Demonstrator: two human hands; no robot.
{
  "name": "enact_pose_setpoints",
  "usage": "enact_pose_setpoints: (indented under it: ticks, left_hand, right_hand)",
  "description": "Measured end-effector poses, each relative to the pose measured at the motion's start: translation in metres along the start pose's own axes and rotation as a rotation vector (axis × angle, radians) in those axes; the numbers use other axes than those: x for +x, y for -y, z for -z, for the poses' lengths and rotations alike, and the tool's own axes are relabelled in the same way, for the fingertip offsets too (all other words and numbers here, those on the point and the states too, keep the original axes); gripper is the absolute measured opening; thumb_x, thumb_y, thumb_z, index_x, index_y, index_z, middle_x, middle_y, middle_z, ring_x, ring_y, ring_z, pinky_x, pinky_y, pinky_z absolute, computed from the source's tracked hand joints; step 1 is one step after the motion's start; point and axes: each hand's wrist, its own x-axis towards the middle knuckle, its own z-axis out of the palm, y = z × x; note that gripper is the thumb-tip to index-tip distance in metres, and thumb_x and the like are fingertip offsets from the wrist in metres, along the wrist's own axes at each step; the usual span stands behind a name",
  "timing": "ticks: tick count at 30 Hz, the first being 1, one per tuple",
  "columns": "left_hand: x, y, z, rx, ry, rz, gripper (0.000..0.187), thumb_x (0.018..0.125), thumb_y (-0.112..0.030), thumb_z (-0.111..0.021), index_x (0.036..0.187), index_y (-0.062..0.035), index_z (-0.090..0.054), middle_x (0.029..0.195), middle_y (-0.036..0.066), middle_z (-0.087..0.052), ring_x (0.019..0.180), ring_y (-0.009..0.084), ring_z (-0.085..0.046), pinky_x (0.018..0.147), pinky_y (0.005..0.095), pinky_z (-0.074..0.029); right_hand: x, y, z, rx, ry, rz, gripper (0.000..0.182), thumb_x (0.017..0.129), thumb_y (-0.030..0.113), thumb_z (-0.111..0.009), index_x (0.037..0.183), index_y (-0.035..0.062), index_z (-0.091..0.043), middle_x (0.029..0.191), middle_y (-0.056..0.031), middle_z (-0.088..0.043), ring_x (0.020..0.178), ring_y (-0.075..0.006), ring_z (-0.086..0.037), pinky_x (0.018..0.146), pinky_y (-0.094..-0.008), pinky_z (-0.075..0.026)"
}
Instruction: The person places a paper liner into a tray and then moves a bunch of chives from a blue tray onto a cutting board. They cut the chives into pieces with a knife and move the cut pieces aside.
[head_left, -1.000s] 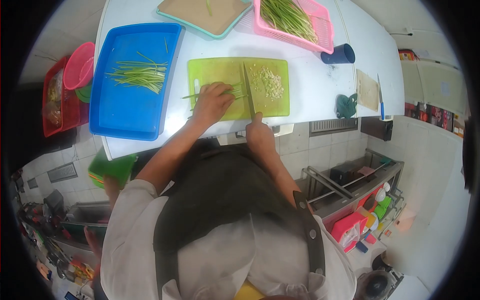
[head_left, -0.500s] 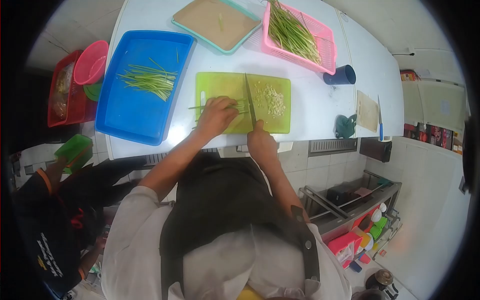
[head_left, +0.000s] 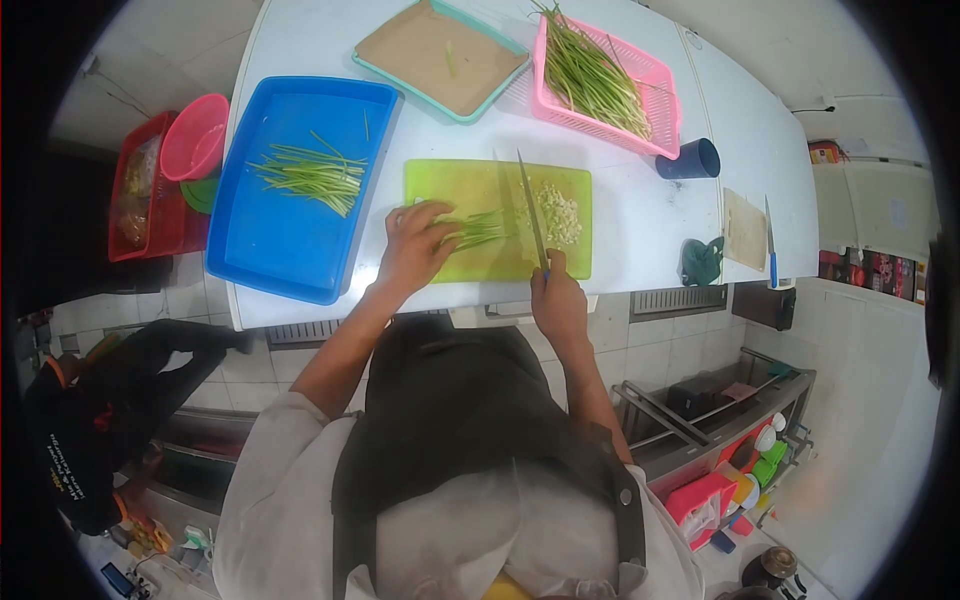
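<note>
My left hand [head_left: 416,245] has its fingers curled over the left end of a bunch of spring onions [head_left: 480,231] lying on the green cutting board [head_left: 470,268]. The cut ends of the bunch point right. In my right hand [head_left: 559,305] is the handle of a knife [head_left: 533,212], its long blade pointing away from me over the board. The blade stands between the bunch and a pile of chopped white pieces [head_left: 560,215], apart from the bunch. More spring onions [head_left: 312,175] lie in the blue tray [head_left: 265,245] to the left.
Beyond the board are a teal-rimmed tray [head_left: 420,55] and a pink basket [head_left: 665,100] of spring onions. To the right stand a dark blue cup [head_left: 690,160], a green cloth [head_left: 702,262], a pale board [head_left: 743,228] and another knife [head_left: 771,245]. A co-worker [head_left: 85,430] is at the lower left.
My left hand has slid left along the bunch, exposing more stalks. My right hand has shifted the knife right, towards the chopped pile. The co-worker at left has moved; the green container there no longer shows.
</note>
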Motion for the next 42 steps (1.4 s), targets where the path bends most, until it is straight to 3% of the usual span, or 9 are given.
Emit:
enact_pose_setpoints:
  ticks: [4,16,25,28,31,34,37,42]
  left_hand:
    - [-0.008,-0.005,-0.001,0.011,0.102,0.025,0.029,0.087,-0.026,-0.079,0.114,-0.0155,-0.076,0.137,0.004,-0.062,0.132,0.0229,-0.053,0.110,0.0485,-0.029]
    - [0.006,-0.024,-0.007,0.029,0.158,-0.012,0.012,0.084,-0.020,-0.078,0.095,-0.0150,-0.080,0.140,0.004,-0.059,0.141,0.0270,-0.045,0.111,0.0575,-0.024]
    - [-0.003,-0.034,-0.018,0.045,0.030,0.022,0.014,0.083,-0.020,-0.078,0.096,-0.0160,-0.080,0.143,0.004,-0.056,0.144,0.0268,-0.039,0.111,0.0623,-0.021]
    - [0.014,-0.036,-0.013,0.069,-0.012,-0.034,0.018,0.085,-0.017,-0.078,0.103,-0.0141,-0.080,0.139,0.006,-0.062,0.137,0.0293,-0.050,0.110,0.0547,-0.032]
    - [0.026,-0.005,-0.027,-0.134,0.050,-0.107,0.019,0.084,-0.012,-0.075,0.103,-0.0113,-0.079,0.122,0.008,-0.070,0.117,0.0308,-0.062,0.098,0.0447,-0.047]
    - [0.036,0.005,-0.022,-0.121,0.096,-0.145,0.017,0.084,-0.007,-0.073,0.101,-0.0090,-0.078,0.103,0.007,-0.072,0.098,0.0309,-0.066,0.084,0.0411,-0.052]
    - [0.041,0.007,-0.014,-0.087,0.204,-0.112,0.014,0.084,-0.006,-0.071,0.097,-0.0085,-0.077,0.096,0.005,-0.070,0.094,0.0286,-0.065,0.083,0.0441,-0.050]
    - [0.039,-0.001,-0.009,-0.007,0.235,-0.073,0.017,0.084,-0.007,-0.072,0.100,-0.0085,-0.076,0.099,0.005,-0.069,0.098,0.0291,-0.065,0.085,0.0444,-0.050]
  right_hand:
    - [0.002,0.002,-0.001,0.060,0.037,0.019,0.035,0.101,0.018,-0.056,0.130,0.0008,-0.046,0.085,-0.0287,-0.069,0.079,-0.0501,-0.067,0.068,-0.0595,-0.053]
    - [0.010,0.003,-0.004,0.067,0.061,0.038,0.036,0.102,0.017,-0.054,0.132,-0.0015,-0.047,0.091,-0.0310,-0.069,0.084,-0.0515,-0.066,0.073,-0.0601,-0.052]
    - [-0.005,0.011,-0.006,0.099,0.086,0.029,0.037,0.101,0.016,-0.055,0.132,-0.0020,-0.048,0.084,-0.0320,-0.068,0.079,-0.0533,-0.065,0.069,-0.0610,-0.051]
    - [-0.011,0.015,-0.008,0.020,0.134,0.031,0.036,0.101,0.015,-0.053,0.131,-0.0032,-0.047,0.084,-0.0308,-0.068,0.077,-0.0510,-0.067,0.068,-0.0605,-0.052]
    - [-0.007,0.018,-0.012,-0.002,0.129,0.043,0.035,0.101,0.016,-0.053,0.129,-0.0035,-0.046,0.083,-0.0296,-0.069,0.075,-0.0498,-0.067,0.067,-0.0603,-0.053]
    - [-0.006,0.024,-0.012,-0.020,0.091,0.040,0.033,0.101,0.015,-0.052,0.127,-0.0035,-0.046,0.082,-0.0294,-0.068,0.074,-0.0500,-0.067,0.065,-0.0608,-0.053]
    - [-0.013,0.023,-0.010,-0.031,0.090,0.036,0.032,0.101,0.015,-0.052,0.126,-0.0033,-0.046,0.081,-0.0297,-0.068,0.074,-0.0500,-0.067,0.065,-0.0613,-0.052]
    - [-0.013,0.016,-0.012,0.016,0.064,0.048,0.034,0.101,0.014,-0.052,0.129,-0.0042,-0.045,0.077,-0.0319,-0.066,0.072,-0.0539,-0.064,0.062,-0.0635,-0.049]
